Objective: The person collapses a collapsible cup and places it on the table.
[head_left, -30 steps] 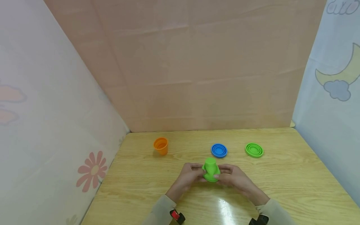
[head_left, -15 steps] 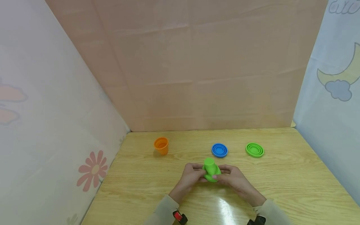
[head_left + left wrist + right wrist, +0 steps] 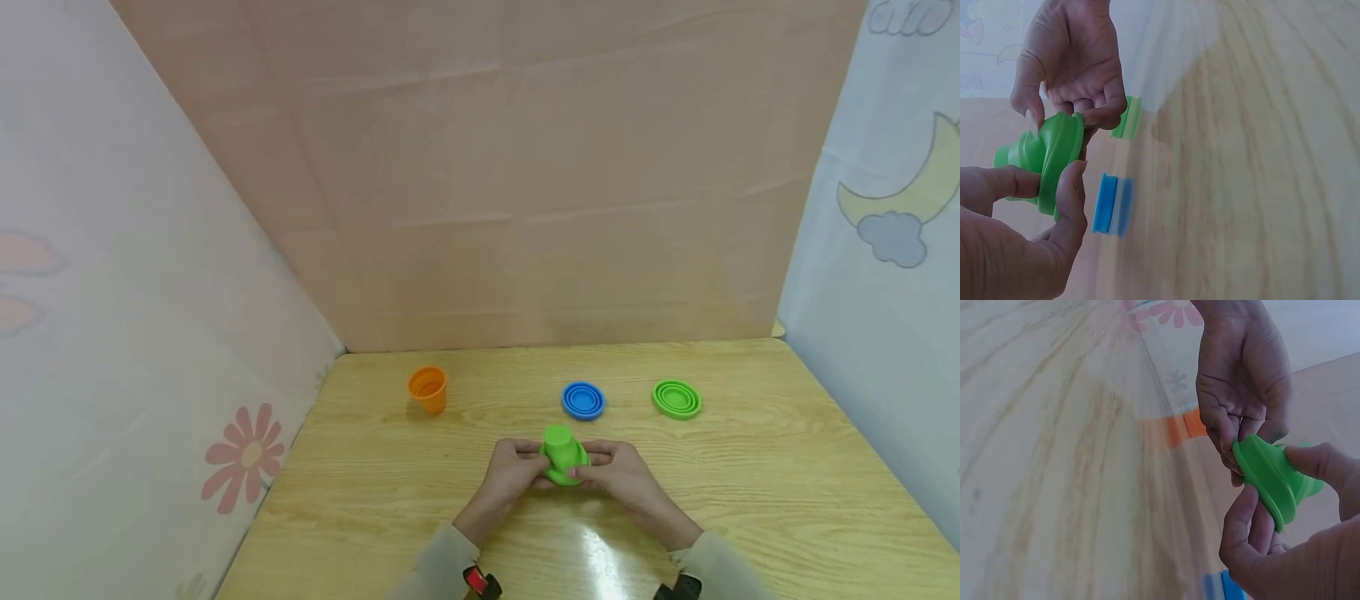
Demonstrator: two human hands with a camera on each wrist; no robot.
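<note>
Between both hands is a green collapsible silicone cup point(image 3: 562, 454), its narrow base tipped up and away and its wide rim toward the person. My left hand point(image 3: 511, 475) pinches the rim from the left, thumb on the cup wall and fingers behind the rim. From the right, my right hand point(image 3: 617, 472) pinches it the same way. In the left wrist view, the wall of the cup point(image 3: 1047, 159) is bent and folded near the rim. The right wrist view shows the cup point(image 3: 1272, 478) with a dented side under the thumb.
Beyond the hands lie a flattened blue collapsible cup point(image 3: 583, 401) and a flattened green one point(image 3: 677, 400). An orange cup point(image 3: 428, 390) stands expanded at the back left of the wooden table point(image 3: 360, 500). A tan panel point(image 3: 555, 183) rises behind the table, with printed sheets at both sides.
Both hands keep their hold on the green cup, with slight shifts of the fingers and forearms. The cup's base has tipped a little. The other cups lie where they were.
</note>
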